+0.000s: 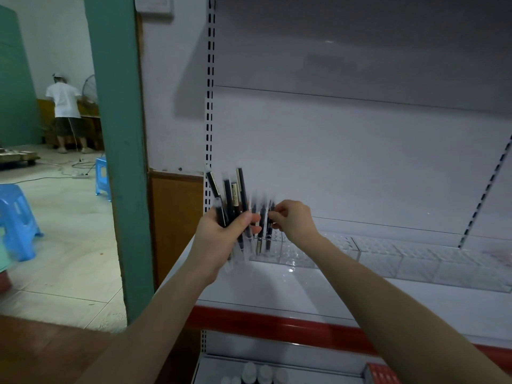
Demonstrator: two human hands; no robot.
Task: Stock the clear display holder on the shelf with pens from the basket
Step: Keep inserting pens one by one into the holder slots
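Nearest the lens: two bare forearms (155, 309), extended from the lower edge towards a white metal shelf (277, 286) with a red front strip. Left hand (221, 239) curled round a fanned bundle of dark pens in clear sleeves (235, 200), held upright just left of the clear plastic display holder (332, 246). Right hand (295, 221) pinching, between thumb and fingertips (274, 217), the top of one dark pen (269, 236) standing in the holder's left end; beside it, further dark pens (261, 231) upright, blurred, number unclear. Holder lying lengthwise towards the back of the shelf. Below: white bottles (257, 372) and a red box (381, 374) on a lower shelf. Left: green pillar (116, 134), blue plastic stools (16, 214), person in a white shirt (65, 102) far off.
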